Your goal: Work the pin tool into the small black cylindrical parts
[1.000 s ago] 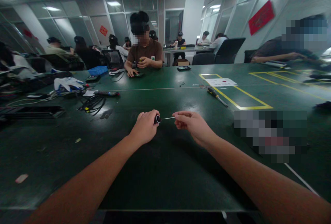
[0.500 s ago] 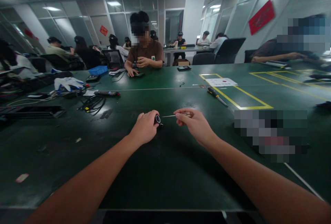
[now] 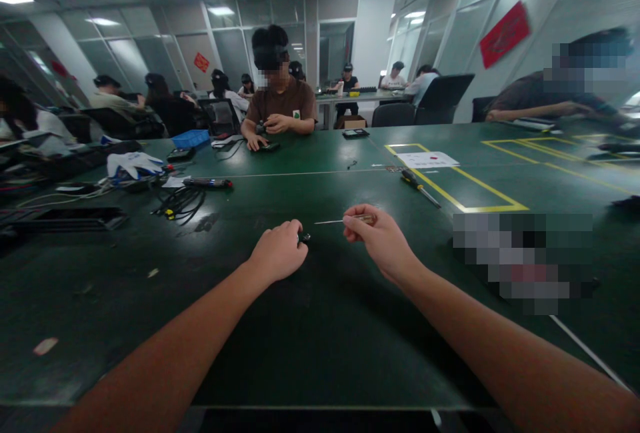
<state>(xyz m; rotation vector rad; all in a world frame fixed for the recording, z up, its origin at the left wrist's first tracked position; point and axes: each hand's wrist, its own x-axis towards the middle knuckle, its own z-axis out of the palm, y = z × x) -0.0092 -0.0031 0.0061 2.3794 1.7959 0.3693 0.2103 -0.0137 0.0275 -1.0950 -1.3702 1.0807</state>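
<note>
My left hand [image 3: 279, 250] is closed around a small black object [image 3: 305, 238] just above the green table. Only its dark end shows past my fingers, so its kind is hidden. Between the thumb and fingers of my right hand [image 3: 376, 236] is a slim screwdriver [image 3: 368, 218] with a clear amber handle. Its thin metal shaft points left toward my left hand, and a gap separates the tip from the black object.
A yellow-and-black screwdriver [image 3: 420, 188] lies right of centre, near a white paper sheet [image 3: 425, 159]. On the left are coiled black cable [image 3: 183, 205], a pen-shaped tool [image 3: 207, 182], white gloves [image 3: 134, 164] and a blue basket [image 3: 190, 138]. A co-worker [image 3: 280, 103] sits opposite.
My left hand has turned and lowered slightly, and the round, ringed end of the black object no longer shows. My right hand has shifted a little right with the screwdriver.
</note>
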